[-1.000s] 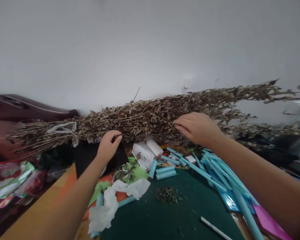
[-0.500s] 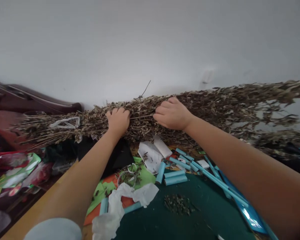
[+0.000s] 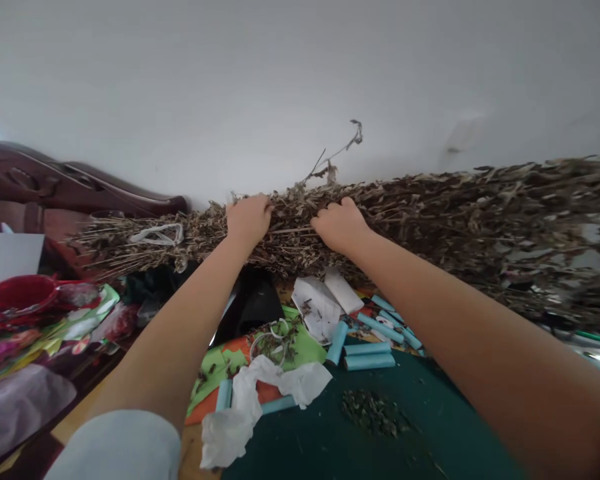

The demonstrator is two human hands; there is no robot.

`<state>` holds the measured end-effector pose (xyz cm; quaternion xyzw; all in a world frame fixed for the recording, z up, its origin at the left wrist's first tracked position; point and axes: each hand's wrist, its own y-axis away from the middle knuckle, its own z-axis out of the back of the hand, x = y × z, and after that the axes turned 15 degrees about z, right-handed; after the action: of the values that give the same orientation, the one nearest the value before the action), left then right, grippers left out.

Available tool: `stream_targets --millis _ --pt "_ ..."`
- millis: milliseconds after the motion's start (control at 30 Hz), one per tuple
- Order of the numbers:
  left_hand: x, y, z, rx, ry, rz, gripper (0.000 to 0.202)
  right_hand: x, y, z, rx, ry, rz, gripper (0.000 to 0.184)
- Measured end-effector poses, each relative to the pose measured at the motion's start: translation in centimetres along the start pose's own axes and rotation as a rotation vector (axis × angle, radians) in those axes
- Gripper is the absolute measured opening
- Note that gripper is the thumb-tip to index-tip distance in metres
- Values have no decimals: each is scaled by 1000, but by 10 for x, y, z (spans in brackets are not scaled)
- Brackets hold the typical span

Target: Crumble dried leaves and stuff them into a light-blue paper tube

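A long bundle of dried, leafy herb stalks [image 3: 440,217] lies across the table against the wall. A white plastic tie [image 3: 159,234] circles its bare-stemmed left end. My left hand [image 3: 249,219] presses over the top of the bundle, its fingers curled in among the leaves. To the right, my right hand [image 3: 341,225] is closed on the stalks too, fingertips partly hidden. One thin stalk runs between the two hands. Behind them a loose dry sprig [image 3: 337,153] sticks up in front of the wall.
Pale blue tubes [image 3: 370,361], crumpled white tissue [image 3: 250,407], folded white paper [image 3: 316,310] and green paper [image 3: 220,373] lie nearer me. Dry leaf crumbs [image 3: 375,410] rest on a dark green mat [image 3: 300,447]. A red basket [image 3: 17,297] stands at left.
My view has turned somewhat to the left, so things appear further right. My right hand has come nearer my left. More of the loose sprig now rises above the bundle.
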<state>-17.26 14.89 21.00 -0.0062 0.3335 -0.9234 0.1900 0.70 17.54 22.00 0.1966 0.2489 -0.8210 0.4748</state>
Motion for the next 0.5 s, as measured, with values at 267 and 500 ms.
stream_targets --millis 267,500 --pt "44 16 -21 14 107 -272 44 -13 2 35 -22 60 81 16" --pt "104 24 -48 39 45 -48 48 -27 17 61 63 185 56 20"
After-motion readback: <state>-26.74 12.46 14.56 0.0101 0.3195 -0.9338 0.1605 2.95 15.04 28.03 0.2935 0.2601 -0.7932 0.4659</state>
